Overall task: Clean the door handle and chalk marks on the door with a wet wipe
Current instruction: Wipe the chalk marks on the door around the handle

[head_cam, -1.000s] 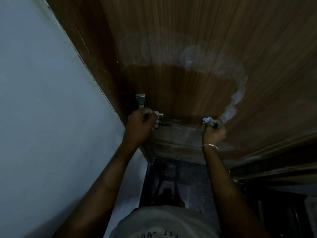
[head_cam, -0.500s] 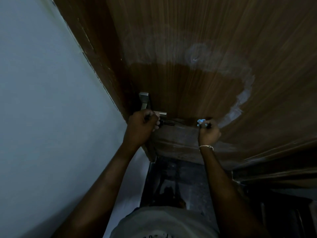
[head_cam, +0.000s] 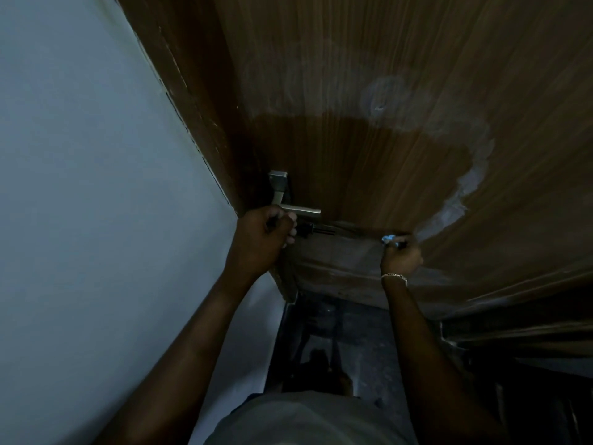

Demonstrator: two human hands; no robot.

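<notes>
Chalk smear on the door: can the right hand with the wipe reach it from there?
Probably yes: the right hand, pinching the wet wipe, sits beside the lower end of the chalk smear with nothing between them.

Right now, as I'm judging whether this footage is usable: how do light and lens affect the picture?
Head view: dim throughout, left hand and right hand near silhouettes; the wide lens bows the door edge; chalk marks and door handle read clearly; the wet wipe is a soft speck.

Wet wipe (head_cam: 389,239) farther from chalk marks (head_cam: 462,194).
</notes>
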